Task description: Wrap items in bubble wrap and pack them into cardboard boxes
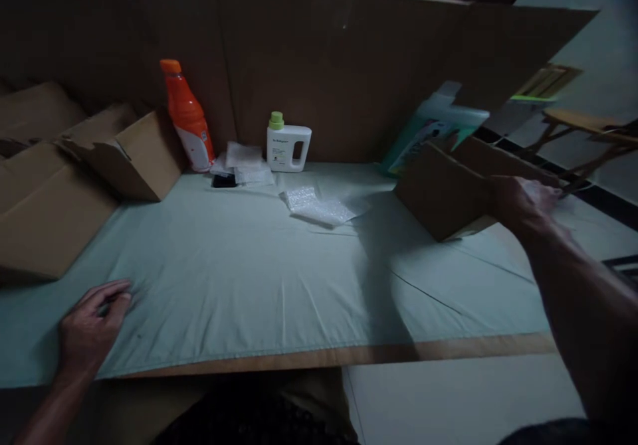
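At the right, my right hand (526, 199) is on the near right edge of a cardboard box (441, 189), bent round it, though its fingertips are hidden or blurred. Behind that box leans a large jug of green-blue liquid (421, 126). My left hand (94, 315) rests at the front left of the cloth-covered table (234, 279), fingers loosely curved, a gap between thumb and forefinger, nothing seen in it. Nearest to it is a big cardboard box (54, 212) at the left. A sheet of bubble wrap (319, 207) lies mid-table.
An orange bottle (192, 123) and a white bottle with a green cap (288, 146) stand along a tall cardboard wall (329, 66). Between them are folded bubble wrap (244, 159) and a dark flat object (224, 181). A smaller open box (129, 149) stands left. Beyond the table is a wooden stool (588, 126).
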Motion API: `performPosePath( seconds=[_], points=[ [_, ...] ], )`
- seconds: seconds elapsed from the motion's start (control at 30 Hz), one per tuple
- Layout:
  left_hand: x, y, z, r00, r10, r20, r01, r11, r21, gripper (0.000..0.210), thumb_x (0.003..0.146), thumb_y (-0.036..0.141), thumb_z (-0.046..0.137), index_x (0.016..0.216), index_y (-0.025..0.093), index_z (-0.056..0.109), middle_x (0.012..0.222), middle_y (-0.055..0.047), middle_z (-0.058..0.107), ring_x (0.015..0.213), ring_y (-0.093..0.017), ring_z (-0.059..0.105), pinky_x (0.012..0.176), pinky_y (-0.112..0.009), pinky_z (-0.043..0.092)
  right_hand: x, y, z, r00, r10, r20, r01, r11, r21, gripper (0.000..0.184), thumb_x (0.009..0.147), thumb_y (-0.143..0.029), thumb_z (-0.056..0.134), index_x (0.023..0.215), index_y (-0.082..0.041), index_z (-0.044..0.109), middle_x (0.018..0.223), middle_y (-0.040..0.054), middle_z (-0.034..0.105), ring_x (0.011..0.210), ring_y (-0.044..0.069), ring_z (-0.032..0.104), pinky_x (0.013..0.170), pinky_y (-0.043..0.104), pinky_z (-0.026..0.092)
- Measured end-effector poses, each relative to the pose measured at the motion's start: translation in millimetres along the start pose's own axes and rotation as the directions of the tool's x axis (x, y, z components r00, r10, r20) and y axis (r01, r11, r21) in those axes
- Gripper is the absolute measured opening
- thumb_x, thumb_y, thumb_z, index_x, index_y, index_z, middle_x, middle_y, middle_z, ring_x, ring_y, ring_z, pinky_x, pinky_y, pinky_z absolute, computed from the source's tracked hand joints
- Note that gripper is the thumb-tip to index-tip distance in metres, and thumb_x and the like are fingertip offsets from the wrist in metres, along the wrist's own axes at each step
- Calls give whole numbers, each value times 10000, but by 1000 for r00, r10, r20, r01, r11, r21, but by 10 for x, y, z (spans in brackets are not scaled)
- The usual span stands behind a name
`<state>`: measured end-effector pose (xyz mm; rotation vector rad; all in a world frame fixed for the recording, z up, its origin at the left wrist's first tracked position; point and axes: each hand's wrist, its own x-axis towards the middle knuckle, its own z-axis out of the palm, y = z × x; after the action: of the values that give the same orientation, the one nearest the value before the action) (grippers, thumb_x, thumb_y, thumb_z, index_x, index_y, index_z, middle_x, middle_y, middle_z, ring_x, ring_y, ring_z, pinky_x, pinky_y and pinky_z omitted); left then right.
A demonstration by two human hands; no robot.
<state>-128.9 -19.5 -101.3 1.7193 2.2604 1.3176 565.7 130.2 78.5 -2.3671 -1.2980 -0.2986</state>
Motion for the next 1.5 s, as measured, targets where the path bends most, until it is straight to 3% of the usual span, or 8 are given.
performPosePath(
  seconds=[0.17, 0.27, 0.37, 0.6, 0.83, 1.03, 1.33, 1.5],
  points=[
    [-78, 142, 6, 984, 169, -54, -169, 986, 12, 80, 854, 374, 637, 877, 318, 687, 992, 66, 725, 937, -215, 698, 1005, -464, 552, -1054, 387, -400, 913, -388, 128, 408, 883, -231, 394, 970, -451, 545, 761, -169, 723, 784, 156, 746, 783, 247, 709, 600, 351, 372],
    [-246, 336, 113, 977, 210, -26, -211, 975, -74, 88, 860, 344, 661, 932, 310, 699, 1060, 39, 716, 972, -221, 701, 1006, -458, 552, -1674, 387, -670, 651, -759, -11, 758, 652, -16, 224, 976, -322, 524, 860, -221, 686, 804, 84, 745, 753, 219, 691, 704, 354, 480],
    [-457, 633, 257, 952, 289, 100, -261, 939, -224, 281, 874, 365, 661, 1145, 290, 669, 1219, -20, 674, 1091, -245, 680, 1024, -453, 539, -2134, -49, -811, 462, -881, -98, 881, 444, 161, 93, 944, -174, 587, 977, -233, 650, 868, 53, 744, 819, 200, 695, 807, 352, 506],
    [-680, 859, 323, 902, 237, 361, -65, 901, -428, 922, 766, 573, 740, 1524, 224, 346, 1495, -166, 494, 1336, -364, 533, 1072, -518, 490, -2662, -1230, -531, 232, -947, -225, 928, 145, 344, 196, 918, -170, 658, 1099, -242, 644, 1053, 45, 762, 1142, 243, 662, 1065, 460, 413],
    [-717, 679, 173, 897, 0, 441, 172, 920, -351, 800, 750, 510, 747, 1440, 247, 441, 1388, -133, 593, 1279, -352, 577, 1056, -513, 497, -2722, -917, 5, 650, -756, -78, 642, 492, 588, 673, 895, -364, 707, 1489, -243, 415, 1434, 157, 557, 1287, 312, 567, 996, 475, 512],
    [-488, 909, 371, 864, -138, 484, 305, 909, -284, 538, 752, 481, 688, 1205, 201, 614, 1177, -109, 714, 1146, -339, 660, 976, -476, 546, -2995, -1128, 688, 604, -740, 296, 434, 617, 657, 215, 893, -408, 665, 984, -216, 634, 908, 85, 696, 821, 248, 663, 683, 368, 560],
    [618, 985, 1043, 917, -77, 392, 227, 908, -352, 564, 729, 356, 694, 1250, 190, 555, 1158, -104, 704, 1115, -307, 672, 959, -432, 552, -2243, -2121, 1334, 662, -700, 268, 300, 576, 761, 449, 850, -235, 646, 1287, -212, 547, 1181, 103, 685, 924, 229, 669, 788, 368, 567],
    [700, 847, 1252, 919, -71, 387, 239, 882, -406, 649, 758, 318, 681, 1367, 188, 498, 1259, -131, 672, 1231, -308, 626, 1093, -481, 476, -1973, -2027, 1434, 688, -713, 133, 520, 613, 595, 502, 864, -232, 639, 1357, -193, 556, 1391, 156, 605, 1260, 312, 562, 1035, 496, 466]
  ],
)
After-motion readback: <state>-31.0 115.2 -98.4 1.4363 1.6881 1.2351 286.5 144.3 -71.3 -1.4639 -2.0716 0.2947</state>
